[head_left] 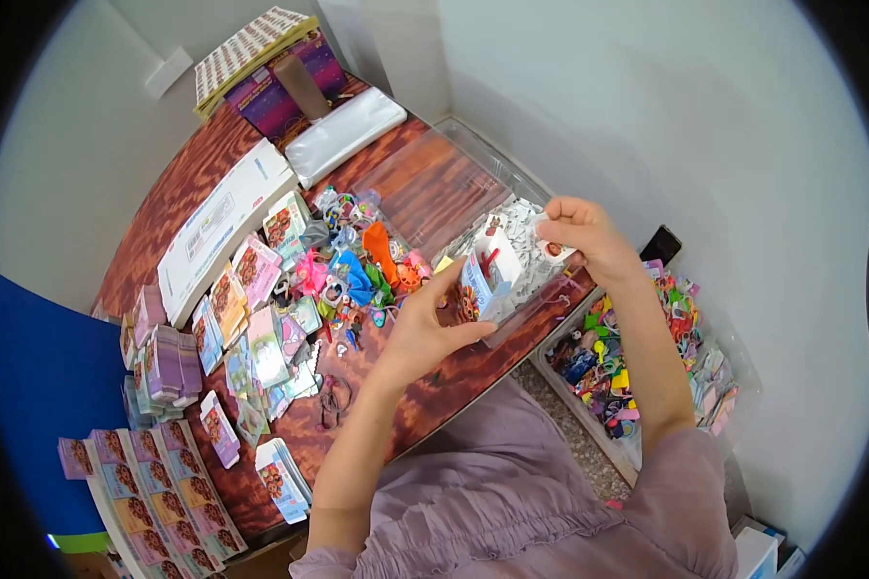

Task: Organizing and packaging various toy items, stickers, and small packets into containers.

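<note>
The left hand [432, 323] grips a small box [475, 289], thumb on one side and fingers on the other. The right hand [589, 241] pinches a little white piece with a picture [554, 251] between thumb and fingers.

The small box is held over a clear plastic bin [539, 311], by the corner where the tabletop's [444, 396] near edge meets its wall-side edge. A red thing [492, 261] shows in its mouth. The box leans: its open end points up and away from the person, and its long side runs that way too. Its printed face looks toward the left hand.

Many small white packets [524, 224] fill the bin's end under the hands. Past the near edge, lower down, a crate [581, 432] is full of bright little toys [608, 372].

A heap of bright trinkets [357, 270] lies just beside the left hand, between it and a long white box [227, 227]. Clear bags [346, 135] lie by the wall-side edge. Stacked cartons [169, 367] stand near the far left edge.
</note>
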Demonstrator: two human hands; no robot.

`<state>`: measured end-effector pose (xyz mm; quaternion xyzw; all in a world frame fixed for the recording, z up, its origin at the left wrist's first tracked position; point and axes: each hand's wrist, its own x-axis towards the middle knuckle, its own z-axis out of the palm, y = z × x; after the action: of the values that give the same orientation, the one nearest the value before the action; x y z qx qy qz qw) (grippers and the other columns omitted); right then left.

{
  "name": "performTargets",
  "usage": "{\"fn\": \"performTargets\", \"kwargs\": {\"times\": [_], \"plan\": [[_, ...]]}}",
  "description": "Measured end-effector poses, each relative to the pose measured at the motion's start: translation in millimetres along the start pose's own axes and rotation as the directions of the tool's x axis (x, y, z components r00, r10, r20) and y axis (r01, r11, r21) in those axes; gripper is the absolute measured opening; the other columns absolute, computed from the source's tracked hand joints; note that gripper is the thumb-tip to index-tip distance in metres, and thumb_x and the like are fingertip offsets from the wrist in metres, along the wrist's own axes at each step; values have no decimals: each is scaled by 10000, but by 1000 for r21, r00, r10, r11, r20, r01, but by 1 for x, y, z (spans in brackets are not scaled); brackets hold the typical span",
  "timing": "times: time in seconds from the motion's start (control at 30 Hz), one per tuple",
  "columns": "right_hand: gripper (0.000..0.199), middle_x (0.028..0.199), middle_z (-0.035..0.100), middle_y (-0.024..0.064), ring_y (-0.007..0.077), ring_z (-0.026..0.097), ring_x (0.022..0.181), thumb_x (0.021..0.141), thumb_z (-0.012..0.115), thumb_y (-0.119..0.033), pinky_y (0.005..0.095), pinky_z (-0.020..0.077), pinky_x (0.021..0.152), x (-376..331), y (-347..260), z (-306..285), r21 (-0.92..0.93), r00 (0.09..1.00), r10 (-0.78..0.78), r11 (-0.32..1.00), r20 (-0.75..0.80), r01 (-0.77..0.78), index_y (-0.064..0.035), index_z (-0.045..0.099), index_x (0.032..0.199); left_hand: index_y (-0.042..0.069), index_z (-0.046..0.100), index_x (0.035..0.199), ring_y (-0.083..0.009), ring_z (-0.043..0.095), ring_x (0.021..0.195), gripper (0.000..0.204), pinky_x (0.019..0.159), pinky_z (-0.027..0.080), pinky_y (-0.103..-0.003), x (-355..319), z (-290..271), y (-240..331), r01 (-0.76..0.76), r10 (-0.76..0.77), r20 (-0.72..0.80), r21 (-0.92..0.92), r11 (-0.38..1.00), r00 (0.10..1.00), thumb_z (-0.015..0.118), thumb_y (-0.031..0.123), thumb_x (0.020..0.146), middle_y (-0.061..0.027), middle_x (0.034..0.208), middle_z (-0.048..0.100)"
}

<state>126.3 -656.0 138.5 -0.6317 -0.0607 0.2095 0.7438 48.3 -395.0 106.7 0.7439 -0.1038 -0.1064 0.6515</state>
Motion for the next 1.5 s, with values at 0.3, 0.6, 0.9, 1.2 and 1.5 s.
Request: {"fn": "performTargets", "kwargs": {"times": [0.3, 0.6, 0.9, 1.2, 1.5], "plan": [[103, 697, 642, 2, 43, 579, 608, 870, 708, -85, 210, 433, 545, -27, -15, 82, -281, 978, -27, 956, 205, 86, -2, 653, 842, 6, 430, 1361, -377, 530, 1179, 766, 986, 459, -435, -51, 15, 25, -97, 326, -246, 644, 758, 913, 798, 51, 690, -201, 1304, 539], [154, 639, 625, 93, 245, 592, 550, 829, 717, -164, 357, 428, 532, -47, 16, 172, -838, 861, -483, 395, 159, 376, -32, 649, 786, -9, 428, 1346, -392, 512, 1208, 755, 987, 463, -445, -111, 13, 3, 52, 356, -493, 639, 768, 794, 787, 46, 685, -215, 1383, 498], [207, 796, 651, 126, 246, 653, 721, 799, 658, -45, 333, 491, 658, -52, 2, 213, -681, 882, -185, 574, 433, 455, -16, 644, 1004, -1, 410, 1379, -383, 535, 1180, 790, 961, 471, -447, -169, -6, -7, 111, 298, -560, 582, 805, 773, 804, 79, 699, -217, 1356, 515], [378, 1030, 655, 176, 348, 642, 970, 800, 675, -4, 413, 513, 804, -72, 42, 266, -712, 780, -336, 325, 528, 622, -38, 599, 1169, 12, 406, 1387, -376, 525, 1208, 798, 980, 462, -441, -213, -13, -26, 241, 210, -727, 463, 853, 653, 808, 90, 703, -206, 1332, 529], [319, 1115, 617, 126, 321, 620, 927, 759, 732, -35, 387, 513, 786, -88, 52, 280, -593, 671, -495, 332, 553, 733, -28, 642, 1065, -11, 420, 1355, -384, 538, 1193, 778, 975, 466, -431, -232, -8, -43, 220, 166, -817, 335, 916, 553, 814, 87, 692, -216, 1299, 539]]}}
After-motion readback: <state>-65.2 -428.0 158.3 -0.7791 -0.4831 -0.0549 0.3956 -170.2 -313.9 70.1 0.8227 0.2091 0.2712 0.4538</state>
